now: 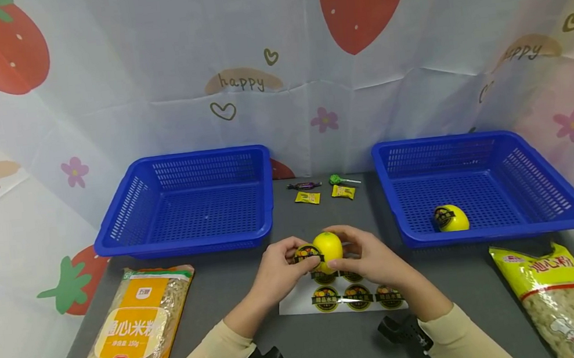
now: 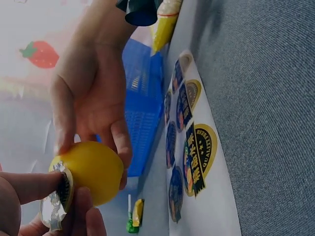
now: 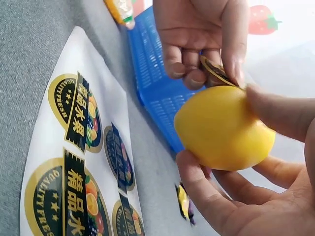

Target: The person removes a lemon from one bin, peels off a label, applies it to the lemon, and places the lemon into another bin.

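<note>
Over the sticker sheet [image 1: 342, 300], my right hand [image 1: 374, 254] holds a yellow lemon [image 1: 330, 247], its thumb and fingers around the fruit. A round black and gold fruit sticker [image 1: 307, 252] is pinched between thumb and fingers of my left hand [image 1: 281, 267], right at the lemon's side. In the left wrist view the sticker [image 2: 61, 194] shows its shiny pale back and overlaps the lemon [image 2: 96, 169]. From the right wrist, the sticker [image 3: 216, 71] appears edge-on, close by the lemon [image 3: 224, 130]. Several more stickers lie on the white sheet beneath both hands.
At the back left stands a blue basket [image 1: 109, 235]; another blue basket [image 1: 497, 232] at the right holds a stickered lemon [image 1: 453, 218]. Wrapped candies [image 1: 307, 198] and a green lollipop [image 1: 336, 179] lie between them. Noodle bags flank the hands, one left [image 1: 129, 329], one right [image 1: 562, 296].
</note>
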### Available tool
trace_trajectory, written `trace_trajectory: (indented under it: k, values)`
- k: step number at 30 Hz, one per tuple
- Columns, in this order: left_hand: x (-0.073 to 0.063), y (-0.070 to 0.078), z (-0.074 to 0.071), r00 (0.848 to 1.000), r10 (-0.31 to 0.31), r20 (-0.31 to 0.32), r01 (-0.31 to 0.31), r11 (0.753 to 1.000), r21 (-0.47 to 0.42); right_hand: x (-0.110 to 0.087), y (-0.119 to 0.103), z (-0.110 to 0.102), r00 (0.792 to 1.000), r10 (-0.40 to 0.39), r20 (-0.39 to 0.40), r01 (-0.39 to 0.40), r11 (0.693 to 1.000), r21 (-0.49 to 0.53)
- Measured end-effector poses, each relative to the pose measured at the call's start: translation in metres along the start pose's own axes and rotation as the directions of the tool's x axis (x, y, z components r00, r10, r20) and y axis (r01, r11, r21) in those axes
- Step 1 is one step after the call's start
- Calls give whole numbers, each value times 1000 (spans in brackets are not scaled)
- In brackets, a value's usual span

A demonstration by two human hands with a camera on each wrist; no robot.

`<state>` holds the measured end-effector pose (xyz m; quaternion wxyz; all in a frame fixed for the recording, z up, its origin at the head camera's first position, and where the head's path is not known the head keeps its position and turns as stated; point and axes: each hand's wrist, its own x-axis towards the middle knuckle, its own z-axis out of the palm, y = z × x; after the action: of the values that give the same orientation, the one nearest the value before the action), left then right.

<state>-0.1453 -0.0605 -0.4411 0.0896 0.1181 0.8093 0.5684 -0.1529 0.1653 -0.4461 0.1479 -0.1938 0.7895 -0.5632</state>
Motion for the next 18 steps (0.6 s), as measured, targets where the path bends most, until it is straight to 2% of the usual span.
trace_trajectory:
  k: [7, 15, 18]
  values:
    - [-1, 2, 1, 1000, 11, 3, -11, 1000, -1, 0, -3, 4, 1000, -4, -22, 4, 999, 35]
    - [-3, 3, 0, 1000, -10, -9, 10, 1000, 6, -4, -5, 2, 995, 85, -46, -78, 988, 133]
    - [-4, 2, -1, 1000, -20, -2, 20, 999, -29, -5, -6, 0, 995, 77, -58, -70, 991, 114]
